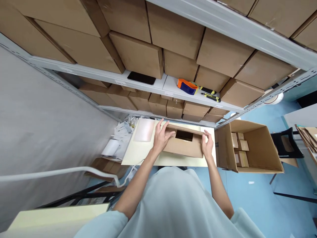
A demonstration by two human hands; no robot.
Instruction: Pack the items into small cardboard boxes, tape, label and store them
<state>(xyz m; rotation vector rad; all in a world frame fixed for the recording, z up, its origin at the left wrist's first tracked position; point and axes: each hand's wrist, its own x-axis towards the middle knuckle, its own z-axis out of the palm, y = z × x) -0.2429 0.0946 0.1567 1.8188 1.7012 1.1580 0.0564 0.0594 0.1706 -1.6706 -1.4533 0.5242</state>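
A brown cardboard box (182, 147) stands on the pale yellow table in front of me. Between its top flaps is a dark rectangular gap, and its contents cannot be made out. My left hand (160, 138) grips the left end, thumb over the top and fingers along the far side. At the opposite end, my right hand (207, 144) holds the right corner with bent fingers. Left of the box lies a stack of clear, pinkish plastic sheets or bags (144, 130) on the tabletop (131, 152).
Shelves of cardboard boxes (177, 24) rise behind the table. On one shelf lie a black phone (141, 78), an orange and blue tape dispenser (187, 86) and yellow-black cutters (211, 97). A large open carton (260, 148) with small boxes stands right; crumpled paper (121, 134) lies left.
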